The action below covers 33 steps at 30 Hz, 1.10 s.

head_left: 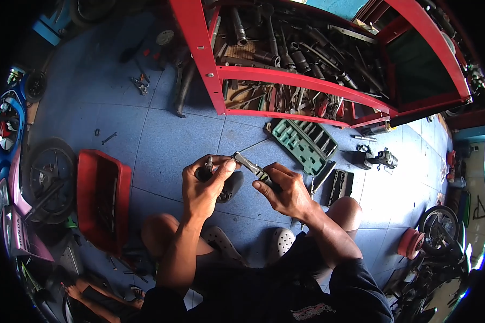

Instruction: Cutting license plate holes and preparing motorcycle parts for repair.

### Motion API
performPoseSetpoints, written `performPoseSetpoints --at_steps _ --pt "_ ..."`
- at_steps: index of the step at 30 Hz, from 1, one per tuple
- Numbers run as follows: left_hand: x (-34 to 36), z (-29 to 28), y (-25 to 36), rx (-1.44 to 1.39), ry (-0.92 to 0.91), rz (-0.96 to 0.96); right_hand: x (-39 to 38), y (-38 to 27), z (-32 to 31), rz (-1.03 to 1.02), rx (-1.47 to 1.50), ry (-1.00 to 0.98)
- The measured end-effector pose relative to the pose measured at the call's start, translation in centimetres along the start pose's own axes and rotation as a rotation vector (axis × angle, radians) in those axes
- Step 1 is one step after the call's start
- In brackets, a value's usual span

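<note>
My right hand is wrapped round the dark handles of a pair of pliers. The metal jaws of the pliers reach to the thumb tip of my left hand. Between the fingers and thumb of that left hand sits a small dark part with a shiny metal end; its exact kind does not show. Whether the jaws grip this part I cannot tell. Below my hands, a dark rounded object on the floor is partly hidden by my left hand.
Ahead stands a red tool rack full of tools. On the blue tiled floor lie an open green tool case, a black socket case and a spanner. A red tub is at left; motorcycles flank both sides.
</note>
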<state>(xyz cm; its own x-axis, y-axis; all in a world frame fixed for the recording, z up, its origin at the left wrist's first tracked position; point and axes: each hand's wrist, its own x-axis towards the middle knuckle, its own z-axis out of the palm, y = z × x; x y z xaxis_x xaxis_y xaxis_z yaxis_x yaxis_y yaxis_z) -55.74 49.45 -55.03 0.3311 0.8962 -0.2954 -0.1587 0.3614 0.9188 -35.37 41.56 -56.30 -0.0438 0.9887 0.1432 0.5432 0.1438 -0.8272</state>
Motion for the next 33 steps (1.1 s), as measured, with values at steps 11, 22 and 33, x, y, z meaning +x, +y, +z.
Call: performPoseSetpoints --at_steps 11,22,33 --pt "0.9 -0.5 -0.3 -0.143 0.173 0.011 1.1 4.9 0.4 0.2 -0.02 -0.069" --pt "-1.6 0.6 5.9 -0.033 0.03 -0.177 9.9 9.8 -4.1 0.406 -0.282 0.055" --pt "-29.7 10.0 28.8 -0.227 0.164 -0.094 -0.5 -37.1 -16.7 0.187 0.632 -0.47"
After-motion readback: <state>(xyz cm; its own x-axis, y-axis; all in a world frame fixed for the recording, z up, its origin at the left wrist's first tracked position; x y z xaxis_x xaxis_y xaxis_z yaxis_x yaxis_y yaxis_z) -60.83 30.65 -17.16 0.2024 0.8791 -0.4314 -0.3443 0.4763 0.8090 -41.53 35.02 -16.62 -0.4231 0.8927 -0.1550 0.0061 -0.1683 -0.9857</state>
